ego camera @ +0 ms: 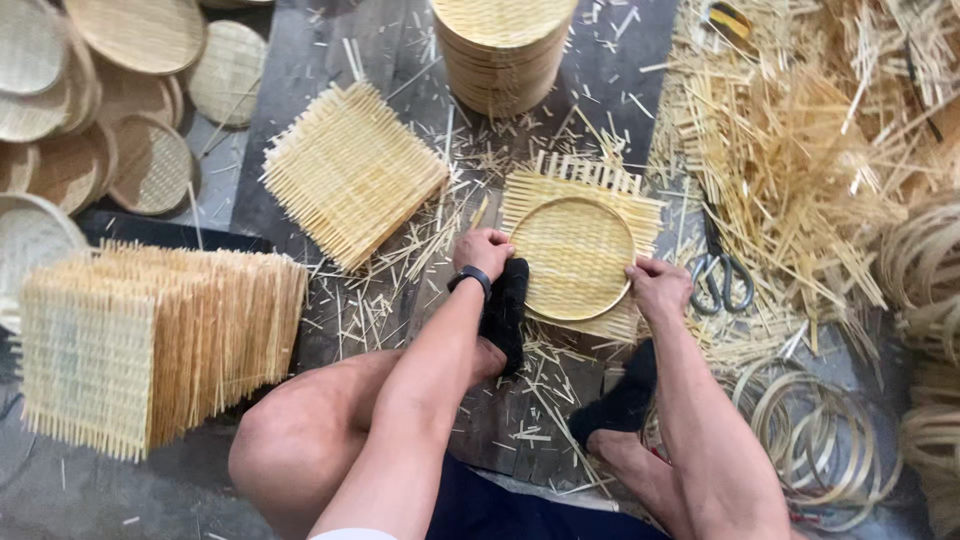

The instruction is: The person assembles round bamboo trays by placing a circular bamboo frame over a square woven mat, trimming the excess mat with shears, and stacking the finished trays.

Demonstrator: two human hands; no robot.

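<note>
Floor [300, 40] littered with bamboo offcuts. Round hoop [572, 258] sits on woven mat [620, 195], frame centre. Left hand [482, 250] and right hand [657, 285] both clenched on hoop's rim. Scissors [718, 270] just right.

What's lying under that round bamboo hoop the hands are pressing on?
A square woven bamboo mat lies under the round hoop, its strip ends sticking out around it. The floor beneath is covered.
</note>
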